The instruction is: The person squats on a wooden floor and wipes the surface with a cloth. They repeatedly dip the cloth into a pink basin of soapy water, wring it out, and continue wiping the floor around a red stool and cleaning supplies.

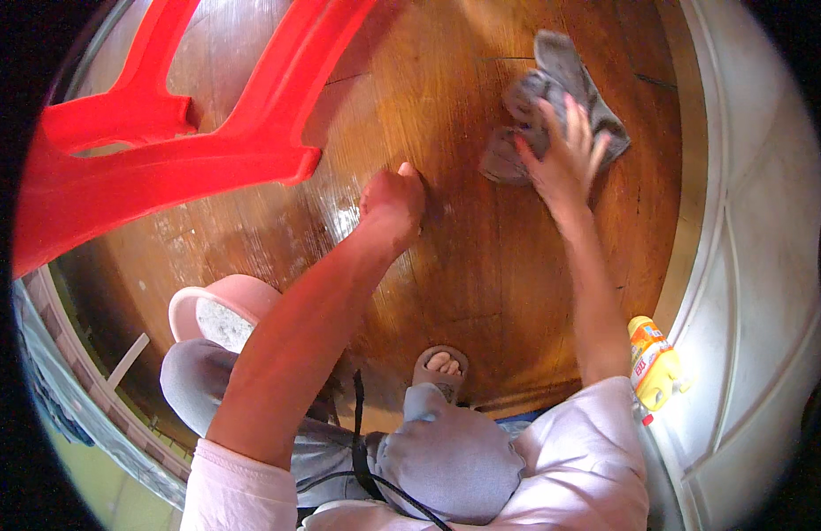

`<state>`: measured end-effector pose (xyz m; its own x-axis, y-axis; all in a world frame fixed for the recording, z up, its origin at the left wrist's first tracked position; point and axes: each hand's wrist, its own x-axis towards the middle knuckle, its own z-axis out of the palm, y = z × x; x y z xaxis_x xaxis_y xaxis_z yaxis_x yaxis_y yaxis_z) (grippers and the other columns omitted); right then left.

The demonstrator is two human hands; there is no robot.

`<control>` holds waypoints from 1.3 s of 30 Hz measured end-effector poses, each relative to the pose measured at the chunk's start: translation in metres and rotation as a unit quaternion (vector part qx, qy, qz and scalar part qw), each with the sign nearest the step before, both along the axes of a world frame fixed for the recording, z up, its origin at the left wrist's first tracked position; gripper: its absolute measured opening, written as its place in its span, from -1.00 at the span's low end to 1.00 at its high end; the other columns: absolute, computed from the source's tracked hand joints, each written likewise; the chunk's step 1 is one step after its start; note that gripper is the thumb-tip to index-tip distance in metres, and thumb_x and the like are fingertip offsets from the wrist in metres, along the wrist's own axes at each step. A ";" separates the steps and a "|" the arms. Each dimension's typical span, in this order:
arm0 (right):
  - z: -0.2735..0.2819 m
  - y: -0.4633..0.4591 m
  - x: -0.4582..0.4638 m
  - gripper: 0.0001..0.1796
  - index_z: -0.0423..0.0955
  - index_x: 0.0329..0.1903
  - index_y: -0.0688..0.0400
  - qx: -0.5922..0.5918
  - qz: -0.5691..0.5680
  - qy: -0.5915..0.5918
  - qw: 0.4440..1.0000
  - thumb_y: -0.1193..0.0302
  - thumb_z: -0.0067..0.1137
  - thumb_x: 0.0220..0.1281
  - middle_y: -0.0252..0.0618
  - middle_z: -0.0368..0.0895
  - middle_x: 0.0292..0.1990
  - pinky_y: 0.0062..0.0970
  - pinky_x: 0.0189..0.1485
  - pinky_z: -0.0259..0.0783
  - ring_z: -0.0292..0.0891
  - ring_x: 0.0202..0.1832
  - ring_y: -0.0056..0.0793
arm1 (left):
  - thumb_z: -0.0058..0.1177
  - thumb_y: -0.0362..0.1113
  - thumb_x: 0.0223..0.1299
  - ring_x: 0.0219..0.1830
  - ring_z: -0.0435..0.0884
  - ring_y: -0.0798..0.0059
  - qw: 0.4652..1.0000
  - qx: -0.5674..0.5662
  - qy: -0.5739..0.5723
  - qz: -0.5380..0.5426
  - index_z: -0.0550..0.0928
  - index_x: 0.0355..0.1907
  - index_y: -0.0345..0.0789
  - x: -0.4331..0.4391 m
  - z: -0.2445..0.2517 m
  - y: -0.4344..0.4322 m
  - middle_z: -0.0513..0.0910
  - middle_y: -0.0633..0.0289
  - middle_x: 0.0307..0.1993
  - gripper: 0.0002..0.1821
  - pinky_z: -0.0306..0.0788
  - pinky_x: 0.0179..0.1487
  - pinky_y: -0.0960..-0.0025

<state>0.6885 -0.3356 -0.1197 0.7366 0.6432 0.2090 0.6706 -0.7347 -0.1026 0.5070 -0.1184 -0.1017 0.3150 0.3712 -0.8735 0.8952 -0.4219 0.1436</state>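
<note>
My right hand [569,146] lies with spread fingers on a crumpled grey cloth [606,123], which rests on the wooden floor [463,265]. The hand is slightly blurred, and the cloth reaches out past its fingertips and to its left. My left hand [394,199] is curled into a fist with its knuckles down on the floor, left of the cloth. No object shows in it. Near my left forearm stands a pink plastic basin [247,295] with whitish suds inside, partly hidden by the arm and knee. Wet, shiny patches mark the floor left of my left hand.
A red plastic chair or stool [251,156] fills the upper left. A yellow plastic bottle [652,365] with a printed label stands by the white panelled surface [755,265] on the right. My slippered foot [443,365] is below. Plastic-covered items line the lower left edge.
</note>
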 end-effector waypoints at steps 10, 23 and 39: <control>-0.009 -0.157 0.128 0.12 0.12 0.55 0.32 -0.035 -0.319 0.095 0.942 -0.39 -0.02 0.31 0.20 0.01 0.56 0.07 0.56 0.03 -0.02 0.55 0.28 | -0.18 0.12 0.50 -0.08 0.75 -0.11 0.993 0.032 -0.021 0.113 0.67 -0.06 -0.48 -0.002 -0.002 0.001 0.73 -0.19 -0.13 -0.38 0.62 -0.11 0.01; 0.019 -0.161 -0.182 -0.27 0.42 0.37 0.02 0.076 -0.109 0.111 0.985 0.35 0.49 0.12 0.04 0.16 0.49 0.08 0.48 0.16 0.13 0.49 0.16 | 0.13 -0.01 0.41 0.03 0.74 -0.01 0.970 0.057 -0.012 -0.236 0.52 0.17 -0.43 0.001 0.013 0.005 0.72 -0.06 -0.02 -0.47 0.65 -0.02 0.03; -0.020 0.023 0.039 -0.24 0.48 0.33 -0.04 0.118 -0.132 0.020 0.984 -0.27 0.17 0.26 0.24 0.29 0.41 0.27 0.38 0.21 0.30 0.35 0.38 | -0.44 0.33 0.53 -0.30 0.77 -0.05 0.963 0.044 0.058 -0.260 0.55 0.08 -0.55 -0.009 -0.047 0.008 0.73 -0.03 -0.23 -0.14 0.62 -0.29 0.00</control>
<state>0.7272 -0.3125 -0.1397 0.8824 0.3647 0.2971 0.4511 -0.8354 -0.3142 0.4982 -0.1102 -0.1482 0.3811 0.2624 -0.8865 0.5668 -0.8239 -0.0002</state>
